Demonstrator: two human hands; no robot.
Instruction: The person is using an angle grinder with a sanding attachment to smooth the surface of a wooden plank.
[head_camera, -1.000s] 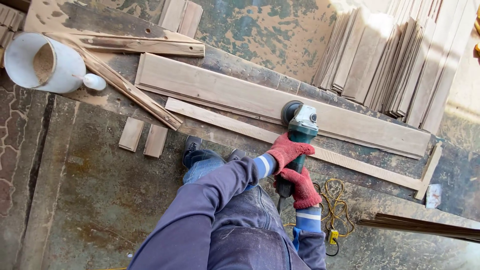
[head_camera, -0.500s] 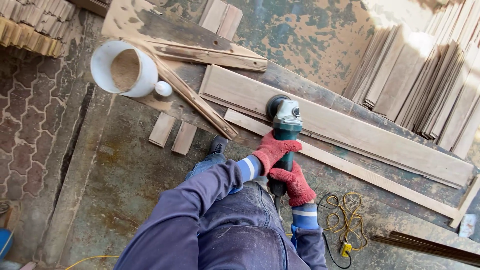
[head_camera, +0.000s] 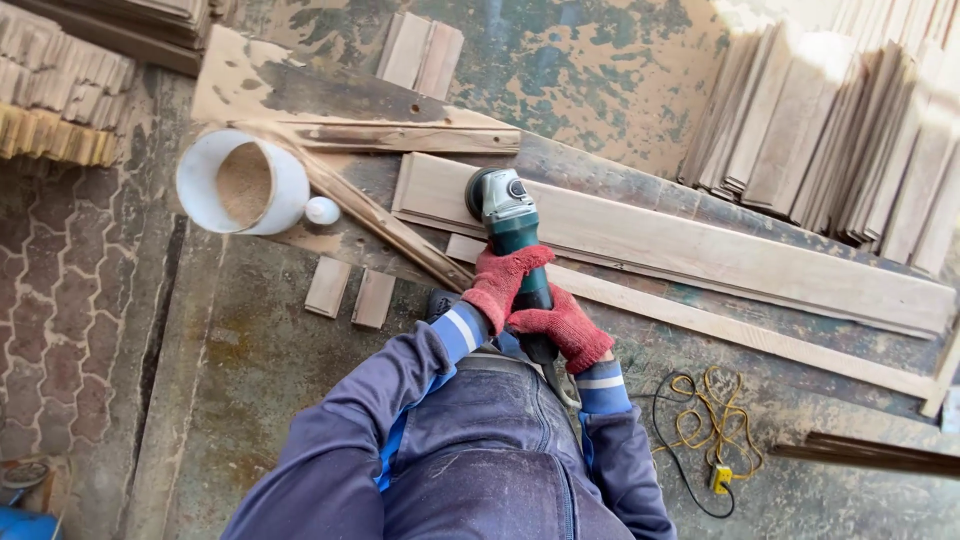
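Note:
Both my hands wear red knit gloves and grip a green and grey angle grinder (head_camera: 508, 212). My left hand (head_camera: 499, 281) wraps the body just behind the head. My right hand (head_camera: 562, 327) holds the rear handle, closer to me. The grinder's round disc rests on the left part of a long pale wooden plank (head_camera: 720, 255) that lies slanted on a worn workbench (head_camera: 600, 190). A thinner wooden strip (head_camera: 740, 330) lies alongside the plank on my side.
A white bucket of sawdust (head_camera: 243, 185) lies at the left by a small white ball (head_camera: 322, 210). Two short wood blocks (head_camera: 350, 292) lie on the floor. Stacked thin boards (head_camera: 850, 140) lean at right. A yellow cable with plug (head_camera: 715, 440) lies on the floor.
The grinder and both my hands have slid left along the plank, from its middle to near its left end. My view has shifted with them.

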